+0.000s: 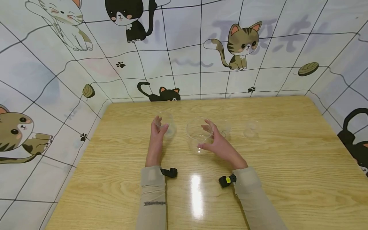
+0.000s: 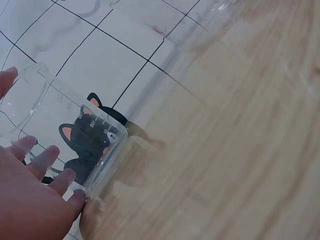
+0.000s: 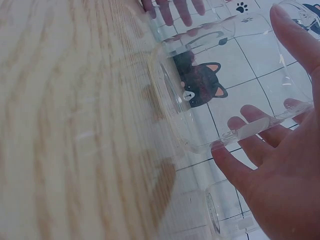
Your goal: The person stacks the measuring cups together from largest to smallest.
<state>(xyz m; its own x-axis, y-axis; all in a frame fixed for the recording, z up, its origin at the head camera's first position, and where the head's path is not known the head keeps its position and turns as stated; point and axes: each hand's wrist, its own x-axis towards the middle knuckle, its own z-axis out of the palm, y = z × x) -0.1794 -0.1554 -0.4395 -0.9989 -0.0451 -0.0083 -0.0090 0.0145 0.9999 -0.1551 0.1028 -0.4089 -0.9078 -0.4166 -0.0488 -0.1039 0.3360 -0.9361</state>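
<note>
A clear graduated beaker (image 2: 95, 130) stands upright on the table, its print readable in the left wrist view. My left hand (image 1: 157, 135) holds it from the left, thumb near the rim and fingers along the far side. Just to its right stands a larger clear beaker (image 1: 195, 135). My right hand (image 1: 219, 143) is wrapped around that one from the right, with the thumb in front and the fingers behind. In the right wrist view, the large beaker (image 3: 225, 85) shows a pale label strip by the fingers (image 3: 257, 145).
Behind my right hand stands a smaller clear vessel (image 1: 225, 129), partly hidden. Farther right is another small transparent vessel (image 1: 251, 128), hard to make out. The wooden table (image 1: 287, 179) ends at a cat-patterned wall covering (image 1: 187, 73) at the back and sides.
</note>
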